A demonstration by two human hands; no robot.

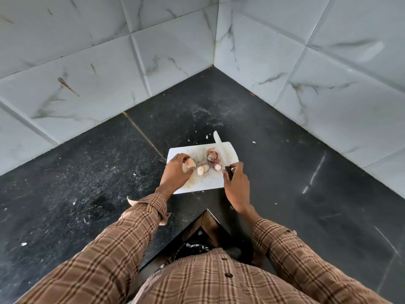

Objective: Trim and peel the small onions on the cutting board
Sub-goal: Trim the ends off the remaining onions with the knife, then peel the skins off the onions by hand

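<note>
The left hand [176, 170] reached onto the near-left part of the white cutting board [230, 150], its grip curled around a pale onion [190, 163] pinched between fingers and thumb. Just right of those fingertips lay three small peeled onions [206, 168] in a loose row on the board, and beyond them, farther from the hand, sat a larger purple onion [212, 156] with bits of skin beside it. To the right of that onion a white knife [220, 148] blade rested across the board, its tip pointing away past the far edge. The right hand [235, 185] had its grip closed around the knife's dark handle at the board's near-right corner. The board lay on a dark speckled table [87, 172] scattered with peel flecks.
</note>
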